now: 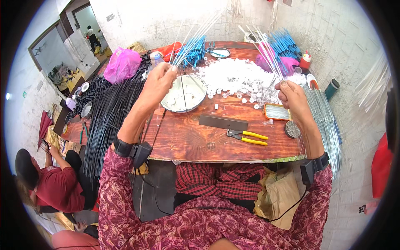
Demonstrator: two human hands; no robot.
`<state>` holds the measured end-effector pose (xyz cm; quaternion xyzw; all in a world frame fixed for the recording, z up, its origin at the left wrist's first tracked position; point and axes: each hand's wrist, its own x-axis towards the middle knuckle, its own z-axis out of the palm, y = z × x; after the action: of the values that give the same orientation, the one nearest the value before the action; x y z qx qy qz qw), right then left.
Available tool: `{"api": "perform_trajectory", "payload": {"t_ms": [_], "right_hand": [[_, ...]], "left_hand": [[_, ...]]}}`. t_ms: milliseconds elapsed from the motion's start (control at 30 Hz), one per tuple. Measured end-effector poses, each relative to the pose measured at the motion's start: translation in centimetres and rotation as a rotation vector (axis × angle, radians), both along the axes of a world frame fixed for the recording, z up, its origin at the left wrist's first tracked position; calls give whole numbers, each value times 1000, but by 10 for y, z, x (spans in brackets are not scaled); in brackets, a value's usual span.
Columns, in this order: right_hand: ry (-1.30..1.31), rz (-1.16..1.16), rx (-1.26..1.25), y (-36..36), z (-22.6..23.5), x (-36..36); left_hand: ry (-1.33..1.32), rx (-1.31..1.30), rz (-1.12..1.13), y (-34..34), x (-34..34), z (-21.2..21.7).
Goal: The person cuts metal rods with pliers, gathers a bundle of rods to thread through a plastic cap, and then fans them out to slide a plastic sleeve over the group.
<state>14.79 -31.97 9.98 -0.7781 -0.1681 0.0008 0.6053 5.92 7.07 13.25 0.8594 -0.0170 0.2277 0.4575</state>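
My left hand (161, 82) is closed around several thin pale rods (199, 35) that fan upward past its fingertips. Beneath it stands a white enamel bowl (189, 102) with a few small bits inside. My right hand (293, 96) pinches another spread of thin pale rods (268, 52), level with the far half of the table. Between the hands lies a large heap of small white plastic caps (237, 77). Pliers with yellow handles (254, 138) rest on the wood, just nearer than a dark flat bar (223, 122). Both hands are raised over the table, apart from each other.
Black rods (110, 112) overhang the table's left edge, silvery rods (323, 116) its right. An orange-rimmed tray (277, 111) and a round tin (292, 129) sit near my right forearm. Behind are a pink bag (123, 64) and blue pieces (192, 50). Another person (60, 183) sits at left.
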Motion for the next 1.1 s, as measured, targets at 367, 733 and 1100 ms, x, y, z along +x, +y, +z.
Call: {"api": "perform_trajectory", "payload": {"t_ms": [367,733,1100], "right_hand": [[224,281,342,56,-10,-38],[141,168,357,115,-34,-54],[-133,40,-27,136,-46,-57]], "left_hand": [[394,-1056,-636,-48,-11,-31],[245,-1264,-582,-93,9,-72],[240,-1245,-419,-109,9,-80]]}}
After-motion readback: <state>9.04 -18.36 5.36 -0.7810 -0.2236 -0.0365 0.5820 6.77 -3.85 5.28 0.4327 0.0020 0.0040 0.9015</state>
